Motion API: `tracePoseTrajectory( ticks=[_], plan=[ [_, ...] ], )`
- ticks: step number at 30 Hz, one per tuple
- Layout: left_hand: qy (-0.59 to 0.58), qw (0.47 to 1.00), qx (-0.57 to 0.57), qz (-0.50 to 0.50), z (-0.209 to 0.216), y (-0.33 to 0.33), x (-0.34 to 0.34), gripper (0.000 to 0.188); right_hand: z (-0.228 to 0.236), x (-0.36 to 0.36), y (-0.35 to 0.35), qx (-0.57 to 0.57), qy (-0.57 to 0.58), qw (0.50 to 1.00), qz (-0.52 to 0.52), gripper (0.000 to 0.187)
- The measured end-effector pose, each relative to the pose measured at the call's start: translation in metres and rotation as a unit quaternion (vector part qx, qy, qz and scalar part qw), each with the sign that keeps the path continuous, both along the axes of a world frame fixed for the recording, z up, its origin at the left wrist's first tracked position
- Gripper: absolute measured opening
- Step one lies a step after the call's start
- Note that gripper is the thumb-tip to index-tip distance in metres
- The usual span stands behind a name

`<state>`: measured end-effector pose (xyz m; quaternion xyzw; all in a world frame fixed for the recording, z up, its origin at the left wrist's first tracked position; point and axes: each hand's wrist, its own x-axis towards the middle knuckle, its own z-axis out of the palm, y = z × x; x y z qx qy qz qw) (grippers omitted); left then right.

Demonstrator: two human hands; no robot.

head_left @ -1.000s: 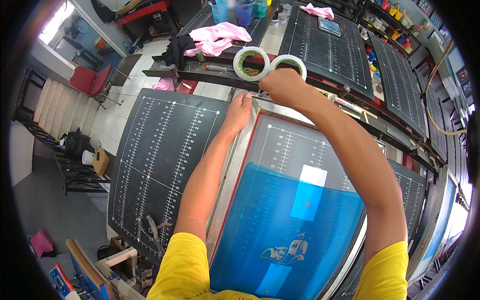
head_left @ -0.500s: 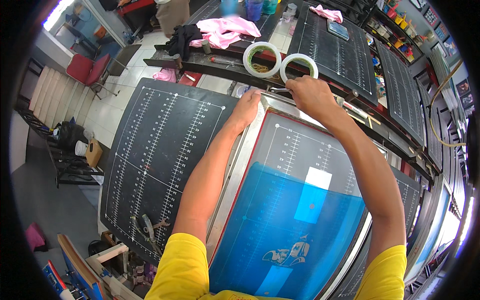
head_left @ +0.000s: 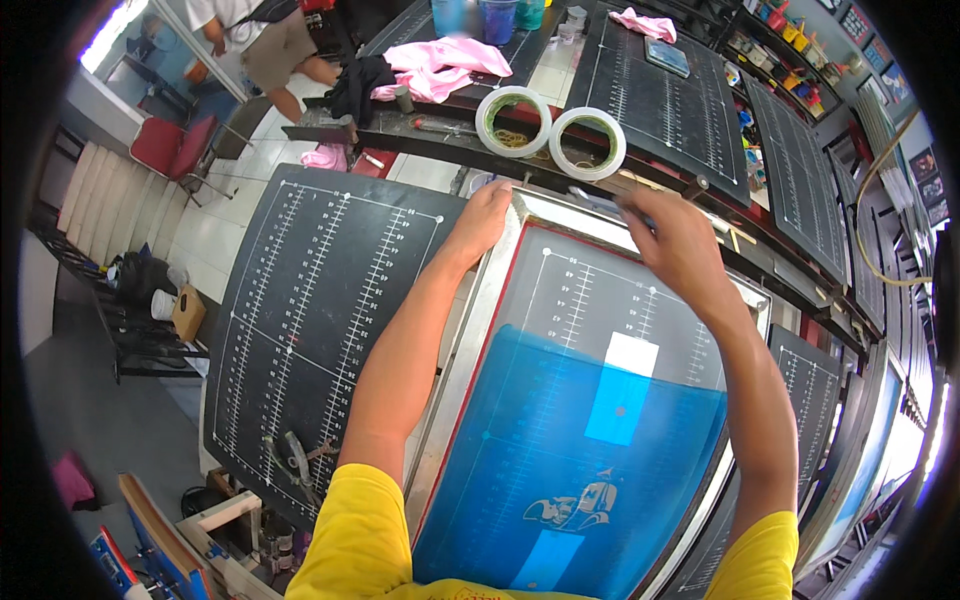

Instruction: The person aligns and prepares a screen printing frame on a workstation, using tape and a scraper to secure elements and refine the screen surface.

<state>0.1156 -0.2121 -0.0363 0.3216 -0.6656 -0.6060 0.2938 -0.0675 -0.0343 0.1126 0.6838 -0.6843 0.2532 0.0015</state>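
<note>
A screen-printing frame (head_left: pixel 462 395) with metal sides lies in front of me. Its mesh is blue in the lower part (head_left: pixel 480 470) and carries a small vehicle-shaped stencil (head_left: pixel 575 505). Through it shows a white rectangle (head_left: pixel 632 354) on the ruled black board beneath. My left hand (head_left: pixel 482 222) is closed round the frame's far left corner, thumb on top. Above the far side of the frame my right hand (head_left: pixel 672 232) grips a slim silver wrench (head_left: pixel 582 194), its free end pointing left; the fingers are partly blurred.
Two tape rolls (head_left: pixel 513 122) (head_left: pixel 587 143) rest on the dark rail beyond the frame. A ruled black board (head_left: pixel 320 340) lies left, with pliers (head_left: pixel 296 458) on it. Pink cloth (head_left: pixel 445 68) and ink cups (head_left: pixel 498 20) are farther back. Another person (head_left: pixel 275 50) stands at the far left.
My right hand has drawn back to the right with the wrench, away from the frame's far edge. My left hand keeps its grip. A person has come into view at the far left.
</note>
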Motion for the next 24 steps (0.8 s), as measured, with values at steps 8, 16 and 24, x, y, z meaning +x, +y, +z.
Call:
tracePoseTrajectory(
  ticks=[8, 16, 24],
  plan=[
    [-0.049, 0.987, 0.151, -0.002, 0.04, -0.002, -0.011, 0.033, 0.002, -0.012, 0.177, 0.039, -0.215, 0.966, -0.138, 0.017],
    [-0.185, 0.971, 0.15, -0.003, 0.056, -0.029, -0.034, 0.02, -0.001, -0.021, 0.287, -0.018, -0.199, 0.946, -0.257, 0.018],
    [-0.219, 0.969, 0.103, 0.05, 0.04, -0.039, -0.031, 0.022, -0.036, -0.048, 0.378, -0.032, -0.216, 0.896, -0.386, 0.015]
  ],
)
